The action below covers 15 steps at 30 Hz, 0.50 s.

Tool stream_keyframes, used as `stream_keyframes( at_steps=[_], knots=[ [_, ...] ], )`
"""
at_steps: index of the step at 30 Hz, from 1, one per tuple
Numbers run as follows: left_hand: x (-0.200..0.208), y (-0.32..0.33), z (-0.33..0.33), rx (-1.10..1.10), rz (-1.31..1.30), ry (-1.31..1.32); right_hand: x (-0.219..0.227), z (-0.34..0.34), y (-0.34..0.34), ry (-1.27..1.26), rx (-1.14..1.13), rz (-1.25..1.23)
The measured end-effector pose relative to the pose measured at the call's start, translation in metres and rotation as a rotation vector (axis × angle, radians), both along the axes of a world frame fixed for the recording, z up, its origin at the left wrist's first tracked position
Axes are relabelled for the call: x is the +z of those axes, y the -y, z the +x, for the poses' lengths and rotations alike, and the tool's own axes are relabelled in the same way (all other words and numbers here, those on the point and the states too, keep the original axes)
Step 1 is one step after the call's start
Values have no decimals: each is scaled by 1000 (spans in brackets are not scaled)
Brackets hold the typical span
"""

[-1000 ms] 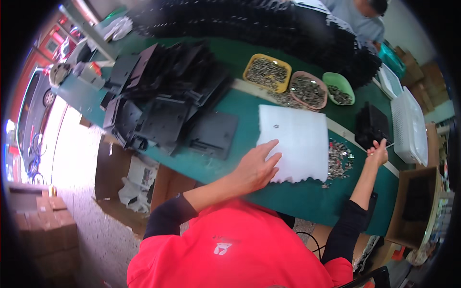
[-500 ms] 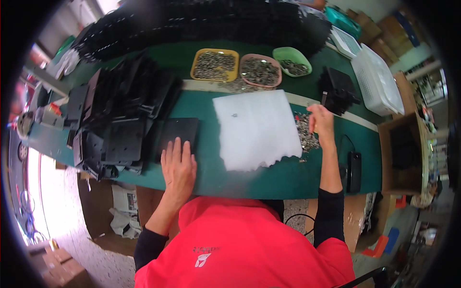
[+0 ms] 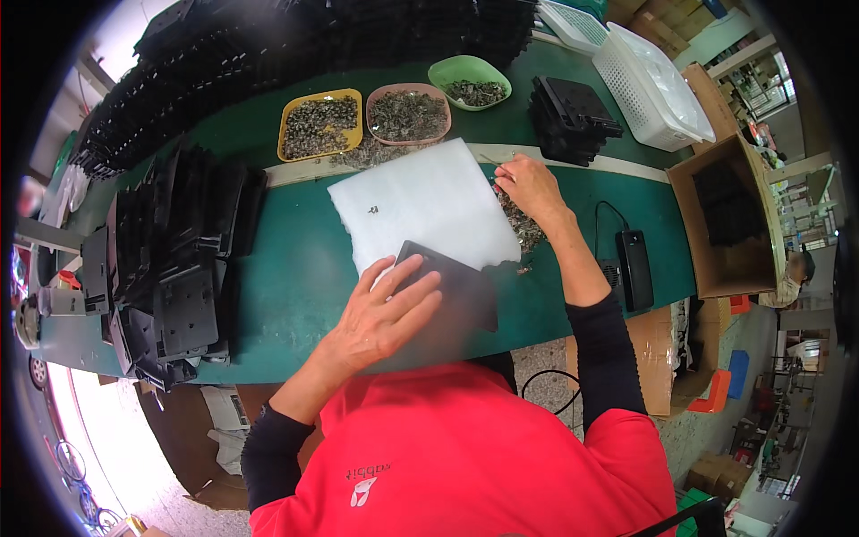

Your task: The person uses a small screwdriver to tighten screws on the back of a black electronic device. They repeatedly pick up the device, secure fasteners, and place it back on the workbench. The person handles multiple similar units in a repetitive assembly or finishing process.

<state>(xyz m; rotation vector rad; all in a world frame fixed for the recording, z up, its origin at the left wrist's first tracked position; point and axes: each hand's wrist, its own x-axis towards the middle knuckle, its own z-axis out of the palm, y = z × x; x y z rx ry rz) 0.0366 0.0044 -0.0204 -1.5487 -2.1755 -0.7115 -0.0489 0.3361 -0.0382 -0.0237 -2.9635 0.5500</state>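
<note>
My left hand (image 3: 383, 313) lies with spread fingers on a flat black plastic panel (image 3: 461, 285). The panel is tilted at an angle and overlaps the near edge of a white foam sheet (image 3: 412, 201). One small metal piece (image 3: 373, 210) rests on the foam. Beyond its right edge, my right hand (image 3: 534, 190) is closed around a thin tool (image 3: 489, 160), whose tip points left over the foam; its kind is too small to make out. Beneath that hand is a loose pile of small metal parts (image 3: 523, 233), with a bit of red beside the fingers.
Yellow (image 3: 283, 134), pink (image 3: 408, 141) and green (image 3: 447, 64) trays hold small metal parts. Black panels are stacked at left (image 3: 183, 313), along the back and at right (image 3: 573, 112). A white basket (image 3: 635, 85), cardboard box (image 3: 716, 268) and corded black device (image 3: 634, 268) stand at right.
My left hand has brought the black panel rightward from beside the stack to the foam's near edge, turning it. My right hand stays by the metal pile. The whole view has shifted.
</note>
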Motion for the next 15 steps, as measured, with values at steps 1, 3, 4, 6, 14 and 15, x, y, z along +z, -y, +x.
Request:
stream_keyframes(
  at_steps=[1,3,4,6,14,15],
  knots=[
    [0,-1,-2,21,22,5,2,-4,1,26,19,68],
    [3,-3,-6,70,67,16,2,-8,0,38,44,133],
    [2,-2,-6,67,85,24,1,-10,-2,24,50,129],
    [-2,2,-6,63,122,41,1,-10,-6,-30,50,46],
    [-37,5,-23,236,59,192,45,32,40,348,-53,-759],
    [-43,5,-23,293,3,203,45,41,46,411,-20,-831]
  ],
)
